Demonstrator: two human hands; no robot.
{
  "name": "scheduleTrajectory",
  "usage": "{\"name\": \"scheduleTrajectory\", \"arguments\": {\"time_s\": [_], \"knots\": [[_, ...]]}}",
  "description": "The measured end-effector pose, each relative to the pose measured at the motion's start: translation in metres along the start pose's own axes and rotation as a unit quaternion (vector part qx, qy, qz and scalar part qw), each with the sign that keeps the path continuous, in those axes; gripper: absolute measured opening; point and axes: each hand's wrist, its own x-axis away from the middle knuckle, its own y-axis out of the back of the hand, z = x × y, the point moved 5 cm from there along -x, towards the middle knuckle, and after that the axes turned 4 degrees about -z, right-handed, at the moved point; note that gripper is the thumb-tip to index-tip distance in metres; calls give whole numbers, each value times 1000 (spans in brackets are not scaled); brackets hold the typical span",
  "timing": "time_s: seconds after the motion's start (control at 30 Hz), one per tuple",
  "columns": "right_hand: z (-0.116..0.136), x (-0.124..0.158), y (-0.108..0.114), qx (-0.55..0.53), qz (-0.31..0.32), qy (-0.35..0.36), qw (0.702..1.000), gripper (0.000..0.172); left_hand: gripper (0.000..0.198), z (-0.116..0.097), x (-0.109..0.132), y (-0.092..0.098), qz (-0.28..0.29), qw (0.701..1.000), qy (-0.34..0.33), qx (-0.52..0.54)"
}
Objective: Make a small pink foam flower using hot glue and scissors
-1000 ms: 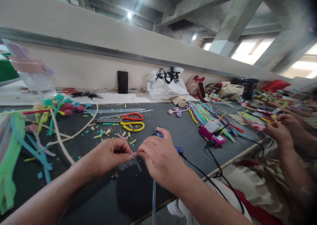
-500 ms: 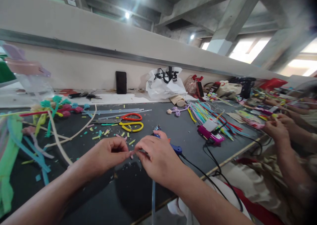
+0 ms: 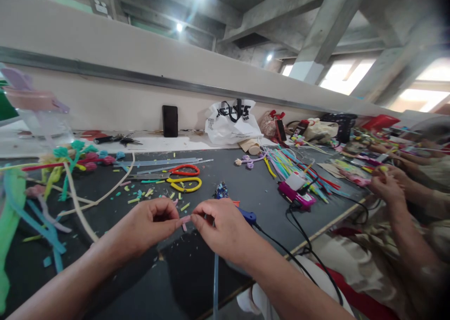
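A small pink strip [image 3: 186, 219] is pinched between the fingertips of both hands, above the dark tabletop. My left hand [image 3: 149, 222] has its thumb and forefinger closed on the strip's left end. On the other end, the thumb and forefinger of my right hand [image 3: 223, 226] are pressed together. Right behind the right hand lies a blue glue gun [image 3: 249, 216] with a black cord, partly hidden by that hand. Beyond the left hand are scissors [image 3: 184, 184] with one red and one yellow handle, among scattered coloured offcuts [image 3: 147, 192].
Coloured fuzzy strips [image 3: 31, 207] lie at the left by a plastic bottle [image 3: 38, 109]. A phone [image 3: 170, 121] and a white bag [image 3: 230, 123] stand along the back. A magenta power strip [image 3: 297, 195] and bundled strips are at right. A co-worker's hands [image 3: 390, 184] are farther right.
The right hand has drawn in, and its raised finger has come down, showing more of the glue gun and the pink strip. The view has shifted slightly.
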Motion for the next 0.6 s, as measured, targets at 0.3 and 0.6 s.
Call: {"name": "scheduleTrajectory", "arguments": {"time_s": [0.3, 0.6], "knots": [[-3, -4, -4, -38, 1, -18, 999, 14, 33, 0, 2, -1, 8, 1000, -2, 1], [-9, -7, 2, -13, -53, -29, 998, 18, 36, 2, -2, 7, -10, 999, 32, 41]]}}
